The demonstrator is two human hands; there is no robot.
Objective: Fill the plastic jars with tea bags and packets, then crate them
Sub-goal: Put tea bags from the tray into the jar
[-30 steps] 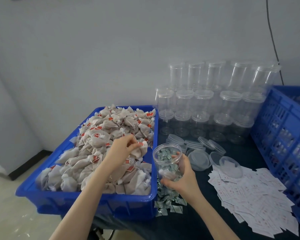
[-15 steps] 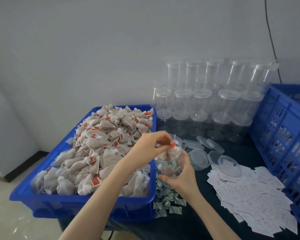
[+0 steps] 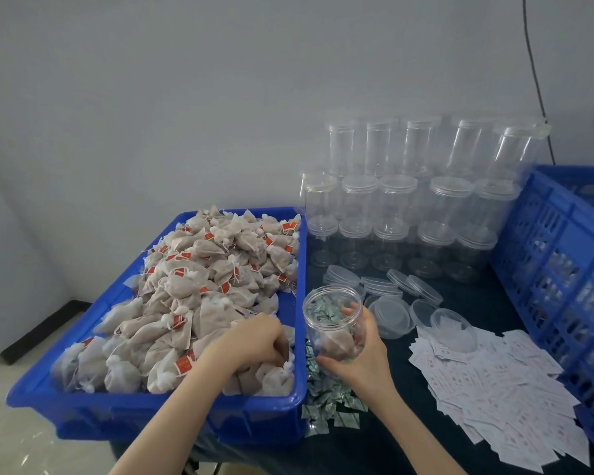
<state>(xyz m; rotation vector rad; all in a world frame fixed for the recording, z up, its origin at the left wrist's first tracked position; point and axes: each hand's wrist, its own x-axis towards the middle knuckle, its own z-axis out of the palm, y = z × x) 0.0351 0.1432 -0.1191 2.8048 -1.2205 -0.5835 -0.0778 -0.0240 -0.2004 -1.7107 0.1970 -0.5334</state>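
Broadly, a dark-covered table [image 3: 460, 293] carries everything, with a wide blue plastic tub [image 3: 172, 409] on its left heaped with pale mesh tea bags bearing red tags [image 3: 199, 279], and a tall blue slatted crate [image 3: 563, 269] along its right edge. Against the wall between them stands a stacked bank of clear cylindrical plastic jars with lids [image 3: 412, 200], and in front of it lie loose clear round lids [image 3: 391, 296]. Toward the right front spreads a scatter of flat white paper packets [image 3: 494, 389], while a smaller pile of green-and-silver foil sachets [image 3: 330, 399] sits just beside the tub's right wall. Above those sachets the right hand [image 3: 360, 354] grips an open clear plastic jar [image 3: 333, 320], tilted, with fingers curled round its side; tea bags and green sachets show inside it. The left hand [image 3: 254, 341] is down in the tub's near right corner, fingers curled into the tea bags, though whether it has caught one I cannot tell.
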